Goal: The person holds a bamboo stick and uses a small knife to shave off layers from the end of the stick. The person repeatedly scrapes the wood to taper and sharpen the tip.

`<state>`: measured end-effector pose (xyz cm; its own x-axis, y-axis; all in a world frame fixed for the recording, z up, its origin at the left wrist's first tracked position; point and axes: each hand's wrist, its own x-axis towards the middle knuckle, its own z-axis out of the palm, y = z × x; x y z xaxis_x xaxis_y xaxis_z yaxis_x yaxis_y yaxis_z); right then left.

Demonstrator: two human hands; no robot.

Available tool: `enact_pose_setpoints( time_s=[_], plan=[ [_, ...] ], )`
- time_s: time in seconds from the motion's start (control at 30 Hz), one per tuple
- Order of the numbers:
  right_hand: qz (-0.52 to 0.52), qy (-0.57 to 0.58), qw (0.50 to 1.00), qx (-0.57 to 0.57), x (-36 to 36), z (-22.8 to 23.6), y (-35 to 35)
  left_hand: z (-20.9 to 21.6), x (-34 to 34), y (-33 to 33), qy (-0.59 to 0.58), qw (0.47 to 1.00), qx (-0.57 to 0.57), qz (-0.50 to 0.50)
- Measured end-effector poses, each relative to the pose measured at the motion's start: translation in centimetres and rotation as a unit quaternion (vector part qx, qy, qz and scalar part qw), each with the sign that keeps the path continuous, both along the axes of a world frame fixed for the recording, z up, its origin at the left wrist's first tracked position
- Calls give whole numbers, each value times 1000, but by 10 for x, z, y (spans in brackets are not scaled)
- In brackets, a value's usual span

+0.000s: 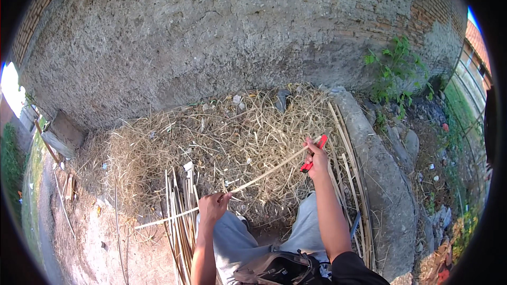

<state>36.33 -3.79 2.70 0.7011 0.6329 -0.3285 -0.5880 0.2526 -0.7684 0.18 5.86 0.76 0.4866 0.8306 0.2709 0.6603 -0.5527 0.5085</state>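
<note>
A long pale split bamboo strip (269,172) runs slantwise in front of me, from low on the left up to the right. My left hand (213,206) is closed round its lower part, and the free end sticks out past it to the left. Farther up, my right hand (317,161) grips a red tool (322,141), perhaps a cutter, against the strip's upper end. The tool's red body shows above and below the fingers; its blade, if any, cannot be made out.
Bundled bamboo strips (182,206) lie beside my left leg, more strips (344,150) along my right. Dry shavings (137,163) cover the ground before a rough wall (211,37). A low concrete ledge (372,163) runs down the right; a green plant (397,68) grows behind it.
</note>
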Motion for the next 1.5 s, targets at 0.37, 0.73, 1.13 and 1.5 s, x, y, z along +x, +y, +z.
enact_pose_setpoints(
  time_s=[0.37,0.73,1.13,1.5],
  plan=[
    [7,59,997,42,3,-9,0,2,1,-2,-30,999,27,-5],
    [12,47,998,43,-2,-8,0,-4,-2,-2,-84,992,90,15],
    [19,60,997,50,-4,-6,-2,0,0,-5,-92,987,128,35],
    [1,95,994,47,-6,-2,-2,-7,-4,-3,-107,986,124,44]
  ],
)
